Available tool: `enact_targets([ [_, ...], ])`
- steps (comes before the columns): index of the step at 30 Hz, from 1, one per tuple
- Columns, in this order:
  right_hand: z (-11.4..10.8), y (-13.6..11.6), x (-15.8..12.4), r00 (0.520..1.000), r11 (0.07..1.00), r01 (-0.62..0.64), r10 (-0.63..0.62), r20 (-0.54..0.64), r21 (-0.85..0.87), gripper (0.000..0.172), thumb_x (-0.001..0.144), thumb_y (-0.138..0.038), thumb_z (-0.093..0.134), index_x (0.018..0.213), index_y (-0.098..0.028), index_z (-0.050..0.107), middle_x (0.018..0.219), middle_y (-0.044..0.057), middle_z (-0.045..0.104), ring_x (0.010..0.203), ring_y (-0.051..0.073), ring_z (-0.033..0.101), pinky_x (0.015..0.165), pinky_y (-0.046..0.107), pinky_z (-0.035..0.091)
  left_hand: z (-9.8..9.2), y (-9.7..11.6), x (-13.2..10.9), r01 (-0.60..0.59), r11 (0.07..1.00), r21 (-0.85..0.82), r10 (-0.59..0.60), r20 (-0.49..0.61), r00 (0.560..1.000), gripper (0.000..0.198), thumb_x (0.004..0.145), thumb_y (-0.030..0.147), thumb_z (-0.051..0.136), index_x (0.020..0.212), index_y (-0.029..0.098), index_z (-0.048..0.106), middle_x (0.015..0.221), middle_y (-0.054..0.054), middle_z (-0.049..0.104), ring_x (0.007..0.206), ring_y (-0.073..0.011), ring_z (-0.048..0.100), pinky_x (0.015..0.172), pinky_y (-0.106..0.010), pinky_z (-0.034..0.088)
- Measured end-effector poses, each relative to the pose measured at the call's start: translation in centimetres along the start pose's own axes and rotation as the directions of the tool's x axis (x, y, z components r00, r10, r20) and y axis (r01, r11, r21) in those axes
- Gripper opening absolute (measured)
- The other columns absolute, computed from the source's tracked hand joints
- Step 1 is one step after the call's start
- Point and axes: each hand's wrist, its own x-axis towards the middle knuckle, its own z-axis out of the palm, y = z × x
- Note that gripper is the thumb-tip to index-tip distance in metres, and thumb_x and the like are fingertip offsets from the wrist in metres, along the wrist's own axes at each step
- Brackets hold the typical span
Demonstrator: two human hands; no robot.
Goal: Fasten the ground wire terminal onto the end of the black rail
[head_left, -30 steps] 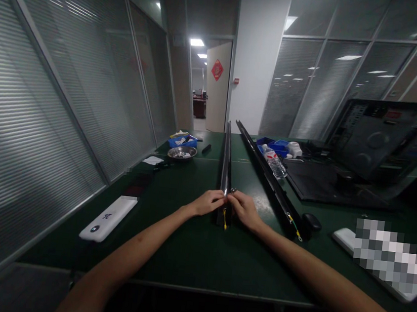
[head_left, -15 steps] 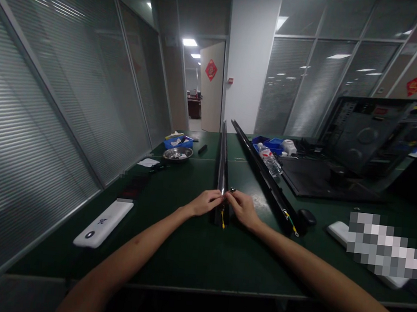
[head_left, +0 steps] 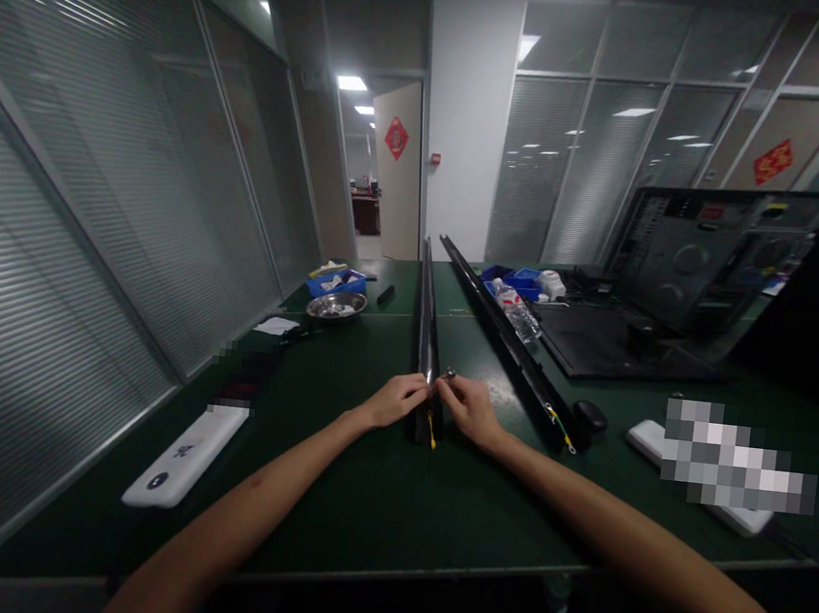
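A long black rail point(head_left: 425, 313) lies lengthwise on the green table, pointing away from me. At its near end, my left hand point(head_left: 394, 400) is closed, with its fingertips on the rail's left side. My right hand point(head_left: 472, 413) meets it from the right, thumb and fingers pinched together over the rail. A small shiny metal piece point(head_left: 450, 374) shows at the top of the right fingers; what exactly they grip is hidden. Just below the fingertips, a short yellow wire point(head_left: 431, 431) with a terminal sticks out from the rail's end.
A second black rail point(head_left: 502, 331) lies to the right, with a yellow-green wire point(head_left: 561, 430). Beyond it are a plastic bottle point(head_left: 517, 313), blue bins point(head_left: 521, 281) and an open computer case point(head_left: 685, 253). A metal bowl point(head_left: 336, 307) and white power bank point(head_left: 189, 454) sit left.
The view has turned slightly right, so everything sits further left in the picture. Both hands stay at the near end of the rail, with hardly any change in their grip.
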Motion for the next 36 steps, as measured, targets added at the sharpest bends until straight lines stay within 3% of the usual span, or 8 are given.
enact_targets([
  [14, -0.25, -0.58, -0.01, 1.000, 1.000, -0.004, 0.004, 0.013, -0.017, 0.042, 0.103, -0.046, 0.048, 0.075, -0.019, 0.063, 0.065, 0.000, 0.058, 0.057, 0.015, 0.049, 0.055, 0.027, 0.037, -0.02, -0.19, 0.04, 0.000, 1.000, 0.000, 0.000, -0.006, 1.000, 0.033, 0.105, 0.033, 0.045, 0.092, 0.016, 0.069, 0.098, -0.006, 0.066, 0.092, -0.0205, 0.063, 0.090, -0.031, 0.049],
  [22, -0.18, -0.44, 0.20, 0.999, 0.999, 0.012, -0.011, 0.037, -0.032, 0.041, 0.103, -0.043, 0.049, 0.072, -0.018, 0.059, 0.064, 0.000, 0.057, 0.056, 0.014, 0.048, 0.055, 0.027, 0.035, -0.01, -0.17, -0.11, -0.009, 1.000, -0.009, 0.009, 0.000, 1.000, 0.031, 0.106, 0.032, 0.045, 0.107, 0.016, 0.072, 0.108, -0.007, 0.069, 0.101, -0.0218, 0.064, 0.098, -0.032, 0.048],
  [27, -0.13, -0.32, 0.75, 0.998, 0.998, 0.037, -0.034, 0.059, -0.045, 0.042, 0.102, -0.043, 0.051, 0.069, -0.019, 0.058, 0.062, -0.001, 0.056, 0.056, 0.014, 0.047, 0.055, 0.026, 0.036, 0.02, -0.24, -0.03, -0.017, 1.000, -0.010, 0.017, 0.002, 1.000, 0.030, 0.106, 0.029, 0.045, 0.106, 0.016, 0.072, 0.111, -0.008, 0.070, 0.103, -0.0223, 0.064, 0.099, -0.033, 0.048],
  [32, 0.28, -0.11, 0.56, 0.999, 0.997, 0.042, -0.039, 0.037, -0.068, 0.044, 0.103, -0.044, 0.049, 0.067, -0.019, 0.055, 0.061, 0.000, 0.055, 0.054, 0.013, 0.045, 0.054, 0.027, 0.035, 0.10, -0.43, 0.05, -0.013, 1.000, -0.004, 0.013, -0.003, 1.000, 0.030, 0.105, 0.030, 0.047, 0.107, 0.016, 0.073, 0.107, -0.007, 0.070, 0.103, -0.0230, 0.064, 0.099, -0.033, 0.048],
  [36, 0.33, -0.36, 0.06, 0.999, 0.996, 0.047, -0.045, 0.025, -0.075, 0.041, 0.104, -0.043, 0.046, 0.073, -0.019, 0.058, 0.067, 0.002, 0.059, 0.060, 0.015, 0.051, 0.060, 0.028, 0.039, 0.11, -0.64, 0.08, -0.018, 1.000, 0.000, 0.018, -0.001, 1.000, 0.032, 0.106, 0.032, 0.046, 0.103, 0.016, 0.073, 0.104, -0.007, 0.069, 0.099, -0.0222, 0.064, 0.097, -0.032, 0.049],
])
